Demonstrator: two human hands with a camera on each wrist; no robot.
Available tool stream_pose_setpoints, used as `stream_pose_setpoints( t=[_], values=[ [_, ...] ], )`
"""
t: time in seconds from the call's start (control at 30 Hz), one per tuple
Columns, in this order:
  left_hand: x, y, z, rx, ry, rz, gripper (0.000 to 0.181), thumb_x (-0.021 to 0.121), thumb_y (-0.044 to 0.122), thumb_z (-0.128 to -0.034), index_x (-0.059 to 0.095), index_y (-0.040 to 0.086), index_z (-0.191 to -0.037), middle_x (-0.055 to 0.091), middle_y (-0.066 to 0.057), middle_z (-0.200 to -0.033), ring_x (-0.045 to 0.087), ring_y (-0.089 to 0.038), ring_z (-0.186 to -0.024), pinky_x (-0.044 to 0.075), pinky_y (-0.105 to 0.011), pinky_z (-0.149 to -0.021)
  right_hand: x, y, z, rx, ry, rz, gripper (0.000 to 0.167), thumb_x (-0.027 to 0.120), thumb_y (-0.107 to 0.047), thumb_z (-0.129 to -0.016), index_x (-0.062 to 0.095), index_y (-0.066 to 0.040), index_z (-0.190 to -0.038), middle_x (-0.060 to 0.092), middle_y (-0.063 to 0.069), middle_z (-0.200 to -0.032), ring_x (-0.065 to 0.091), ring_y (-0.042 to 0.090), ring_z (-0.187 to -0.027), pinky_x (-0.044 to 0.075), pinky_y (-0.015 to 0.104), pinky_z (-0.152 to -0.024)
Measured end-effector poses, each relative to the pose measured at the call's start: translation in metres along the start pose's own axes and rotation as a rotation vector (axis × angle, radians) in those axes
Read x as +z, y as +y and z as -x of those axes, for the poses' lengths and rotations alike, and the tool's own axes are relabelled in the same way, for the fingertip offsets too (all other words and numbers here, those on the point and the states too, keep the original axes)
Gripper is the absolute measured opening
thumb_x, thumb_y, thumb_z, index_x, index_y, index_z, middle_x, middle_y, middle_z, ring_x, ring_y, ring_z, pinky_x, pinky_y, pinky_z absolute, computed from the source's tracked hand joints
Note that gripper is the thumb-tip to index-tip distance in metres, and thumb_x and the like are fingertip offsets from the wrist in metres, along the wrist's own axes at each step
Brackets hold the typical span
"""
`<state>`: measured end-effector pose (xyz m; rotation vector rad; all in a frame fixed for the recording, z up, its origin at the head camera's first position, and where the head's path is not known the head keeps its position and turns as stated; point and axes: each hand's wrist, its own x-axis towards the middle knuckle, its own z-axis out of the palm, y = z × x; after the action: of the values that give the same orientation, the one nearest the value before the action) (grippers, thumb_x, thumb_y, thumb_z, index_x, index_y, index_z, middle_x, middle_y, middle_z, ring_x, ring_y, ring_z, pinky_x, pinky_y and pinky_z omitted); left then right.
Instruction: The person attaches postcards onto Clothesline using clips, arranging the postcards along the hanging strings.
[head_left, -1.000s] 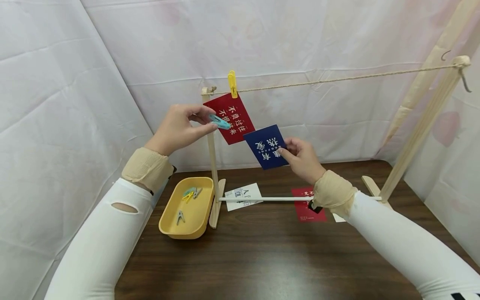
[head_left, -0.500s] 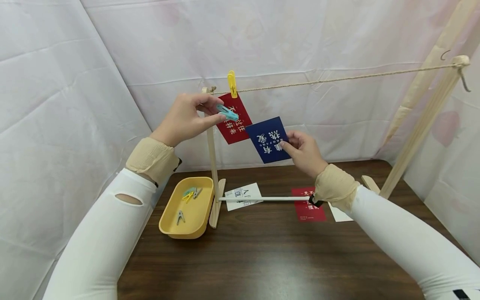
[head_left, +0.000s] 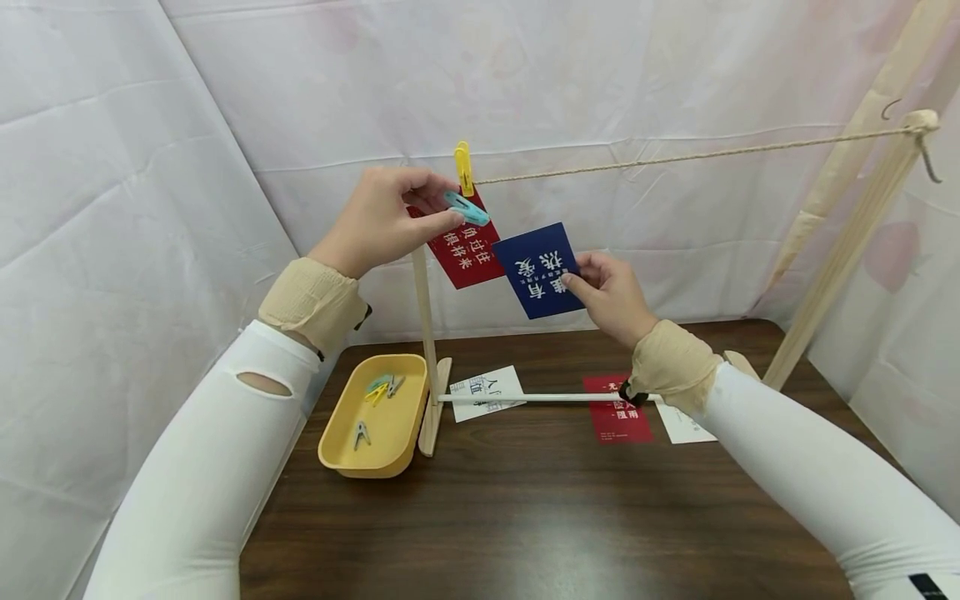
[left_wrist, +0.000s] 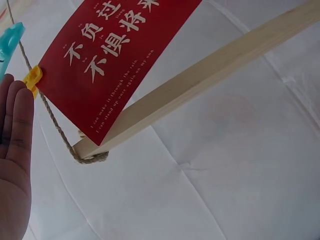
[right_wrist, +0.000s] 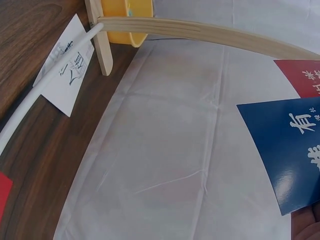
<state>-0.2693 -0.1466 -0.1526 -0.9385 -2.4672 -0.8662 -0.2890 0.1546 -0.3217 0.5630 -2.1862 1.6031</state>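
Note:
My left hand (head_left: 401,212) pinches a light blue clothespin (head_left: 467,208) between thumb and fingers, in front of a red card (head_left: 468,250). That red card hangs at a tilt from the rope (head_left: 675,162) by a yellow clothespin (head_left: 464,169). In the left wrist view the blue clothespin (left_wrist: 9,45) shows only at the left edge. My right hand (head_left: 611,296) holds a dark blue card (head_left: 536,271) by its right side, thumb on the front. The blue card is below the rope and apart from it, just right of the red card.
A yellow tray (head_left: 330,450) with several clothespins stands left of the wooden post (head_left: 423,308). On the table (head_left: 525,500) lie a white card (head_left: 487,393), another red card (head_left: 618,425) and a partly covered white card (head_left: 684,425). A white rod (head_left: 555,398) crosses above them.
My left hand has moved up and right with the blue clothespin, towards the yellow one. My right hand has raised the blue card slightly towards the rope.

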Motion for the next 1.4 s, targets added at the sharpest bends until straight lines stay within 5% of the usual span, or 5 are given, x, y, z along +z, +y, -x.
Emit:
stream_pose_setpoints(
  t=[0.83,1.4],
  values=[
    [-0.005,0.025,-0.027,0.070,0.016,-0.038,0.027,0.084,0.012,-0.0955,0.079,-0.004,-0.117,0.081,-0.017,-0.105,0.071,-0.017,-0.086,0.058,-0.015,-0.083,-0.003,-0.011,-0.015,-0.009,0.021,-0.001,0.015,0.068,0.000,-0.103,0.067,0.012,-0.111,0.078,0.028,-0.099,0.064,0.005,-0.074,0.051,0.016,-0.069],
    [-0.003,0.045,-0.046,0.036,-0.028,-0.095,0.028,0.082,0.017,-0.0978,0.080,0.000,-0.119,0.079,-0.013,-0.106,0.068,-0.015,-0.088,0.057,-0.018,-0.085,-0.012,-0.021,-0.020,-0.014,0.025,-0.021,0.014,0.067,0.000,-0.104,0.067,0.012,-0.112,0.079,0.020,-0.098,0.066,0.004,-0.074,0.052,0.016,-0.069]
  ],
)
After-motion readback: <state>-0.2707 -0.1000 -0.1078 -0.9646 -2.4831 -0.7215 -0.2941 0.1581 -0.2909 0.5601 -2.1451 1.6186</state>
